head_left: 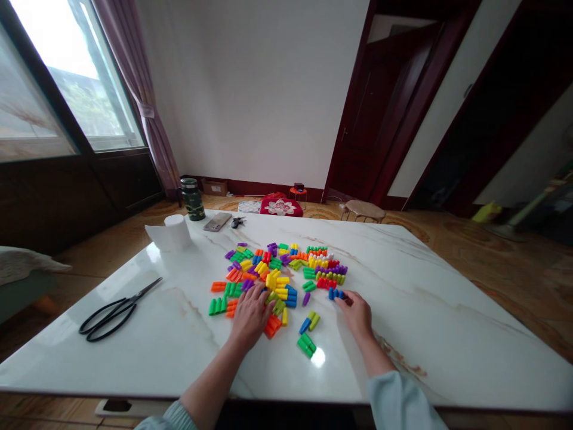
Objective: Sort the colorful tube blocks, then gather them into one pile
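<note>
A heap of bright plastic toy blocks [233,289] in many colours lies on the marble-patterned table. My left hand [252,313] rests on the near side of this heap, its fingers stretched over the pieces and the thumb apart, beside some olive-green blocks [276,303]. Between the fingertips of my right hand [357,313] is a short row of blue blocks [335,294], just in front of a red row [326,283]. Several joined rows, among them a purple one [331,270], are lined up at the right. Nearer me lie a green group [307,345] and a blue block [305,325] beside an olive one.
Black-handled scissors [117,313] lie at the left of the table [447,334]. Behind them stand a white paper roll [172,234] and a dark camouflage flask [193,200]. A phone [218,221] and keys [237,222] lie near the far edge. A round stool [363,209] stands beyond.
</note>
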### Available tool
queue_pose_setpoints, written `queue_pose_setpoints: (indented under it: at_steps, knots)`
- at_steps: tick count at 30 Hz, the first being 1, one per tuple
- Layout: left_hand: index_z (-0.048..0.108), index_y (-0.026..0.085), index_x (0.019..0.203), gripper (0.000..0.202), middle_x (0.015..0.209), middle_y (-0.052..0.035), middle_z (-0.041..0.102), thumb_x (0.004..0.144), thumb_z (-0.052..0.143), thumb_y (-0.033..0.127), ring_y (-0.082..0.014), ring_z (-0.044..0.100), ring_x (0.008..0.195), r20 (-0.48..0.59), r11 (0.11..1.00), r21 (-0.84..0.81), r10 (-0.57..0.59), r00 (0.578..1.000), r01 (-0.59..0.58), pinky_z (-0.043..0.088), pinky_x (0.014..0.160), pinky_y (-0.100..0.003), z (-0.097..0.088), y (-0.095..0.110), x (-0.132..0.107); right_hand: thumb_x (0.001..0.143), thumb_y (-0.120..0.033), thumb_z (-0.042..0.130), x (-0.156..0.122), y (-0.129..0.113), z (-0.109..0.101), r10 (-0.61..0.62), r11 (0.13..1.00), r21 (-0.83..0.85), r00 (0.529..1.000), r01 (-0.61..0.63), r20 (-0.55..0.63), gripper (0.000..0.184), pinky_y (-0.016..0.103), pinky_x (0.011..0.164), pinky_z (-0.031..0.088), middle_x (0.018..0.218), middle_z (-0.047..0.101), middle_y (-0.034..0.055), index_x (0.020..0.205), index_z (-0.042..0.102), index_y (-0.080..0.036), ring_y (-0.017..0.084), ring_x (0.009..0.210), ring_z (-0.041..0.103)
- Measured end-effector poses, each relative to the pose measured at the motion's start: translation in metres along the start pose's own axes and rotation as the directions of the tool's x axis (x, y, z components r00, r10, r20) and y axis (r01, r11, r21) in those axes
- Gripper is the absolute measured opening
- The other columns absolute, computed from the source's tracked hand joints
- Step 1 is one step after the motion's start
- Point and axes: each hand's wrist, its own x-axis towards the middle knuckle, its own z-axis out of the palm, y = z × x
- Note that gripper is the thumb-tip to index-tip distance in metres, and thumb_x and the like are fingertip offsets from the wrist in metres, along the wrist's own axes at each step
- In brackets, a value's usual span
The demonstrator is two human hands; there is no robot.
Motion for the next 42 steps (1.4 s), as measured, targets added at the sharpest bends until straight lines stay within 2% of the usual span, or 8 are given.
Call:
queue_pose_setpoints:
  at_steps: [4,10,15,24,29,35,39,42]
  knots:
    - [0.065,0.025,0.112,0.031,0.135,-0.0064,0.059,0.098,0.044,0.042,-0.0261,0.051,0.128,0.007,1.000,0.006,-0.003,1.000,0.003,0.042,0.103,-0.044,0.000,0.000,0.000,0.067,-0.036,0.059,0.011,0.005,0.000,0.015,0.999,-0.031,0.999,-0.013,0.049,0.034,0.036,0.073,0.049,0.081,0.073,0.0079,0.092,0.071,-0.016,0.024,0.073,0.065]
    - [0.064,0.026,0.115,0.031,0.136,-0.0059,0.058,0.098,0.044,0.041,-0.0260,0.050,0.129,0.014,1.000,0.006,-0.001,1.000,0.001,0.041,0.104,-0.044,-0.001,0.000,0.001,0.068,-0.034,0.058,0.023,0.006,0.004,0.006,0.997,-0.077,1.000,-0.004,0.024,0.033,0.035,0.073,0.049,0.082,0.073,0.0073,0.094,0.071,-0.017,0.023,0.075,0.065]
    - [0.064,0.027,0.113,0.030,0.137,-0.0057,0.057,0.097,0.044,0.042,-0.0261,0.049,0.129,0.010,1.000,0.000,-0.007,1.000,0.007,0.040,0.104,-0.044,-0.001,0.000,0.000,0.071,-0.034,0.055,0.013,0.004,0.007,-0.077,0.996,-0.036,0.997,0.078,0.029,0.033,0.037,0.079,0.050,0.094,0.074,0.0103,0.095,0.071,-0.017,0.024,0.081,0.066]
    - [0.065,0.025,0.111,0.029,0.134,-0.0063,0.059,0.097,0.045,0.041,-0.0261,0.050,0.127,0.009,1.000,-0.012,-0.007,1.000,0.007,0.041,0.103,-0.044,-0.003,0.002,0.000,0.073,-0.035,0.055,0.004,-0.005,0.021,-0.069,0.997,-0.020,0.995,0.070,0.074,0.031,0.036,0.076,0.051,0.090,0.073,0.0078,0.098,0.066,-0.020,0.023,0.080,0.067]
    - [0.064,0.026,0.112,0.028,0.134,-0.0054,0.058,0.097,0.046,0.040,-0.0253,0.049,0.128,0.023,1.000,-0.012,-0.021,1.000,0.022,0.039,0.104,-0.044,-0.004,0.003,0.000,0.071,-0.036,0.057,0.002,-0.003,0.016,-0.118,0.992,-0.026,0.991,0.120,0.069,0.033,0.035,0.076,0.051,0.093,0.072,0.0079,0.099,0.064,-0.019,0.022,0.078,0.066]
    - [0.062,0.026,0.113,0.027,0.135,-0.0044,0.057,0.097,0.046,0.040,-0.0246,0.048,0.128,0.028,0.999,-0.026,-0.028,0.999,0.029,0.038,0.105,-0.044,-0.007,0.005,-0.001,0.078,-0.027,0.052,-0.014,0.002,-0.001,-0.062,0.931,-0.360,0.998,0.056,-0.005,0.013,0.027,0.058,0.037,0.083,0.069,0.0054,0.084,0.062,-0.021,0.018,0.067,0.060]
    - [0.063,0.026,0.113,0.026,0.135,-0.0041,0.057,0.097,0.047,0.038,-0.0244,0.048,0.128,0.026,0.998,-0.036,-0.041,0.999,0.042,0.039,0.104,-0.044,-0.008,0.006,-0.001,0.086,-0.028,0.051,-0.017,-0.003,-0.003,0.008,0.826,-0.561,0.994,0.057,0.113,0.012,0.027,0.052,0.023,0.069,0.067,0.0031,0.082,0.062,-0.022,0.016,0.054,0.052]
    - [0.063,0.025,0.112,0.023,0.134,-0.0039,0.058,0.096,0.050,0.035,-0.0239,0.048,0.127,0.020,0.998,-0.051,-0.039,0.999,0.040,0.039,0.105,-0.044,-0.009,0.006,-0.001,0.090,-0.032,0.049,-0.016,-0.008,-0.002,0.008,0.760,-0.642,0.987,0.098,0.160,0.016,0.028,0.052,0.020,0.067,0.067,0.0035,0.084,0.061,-0.023,0.016,0.052,0.052]
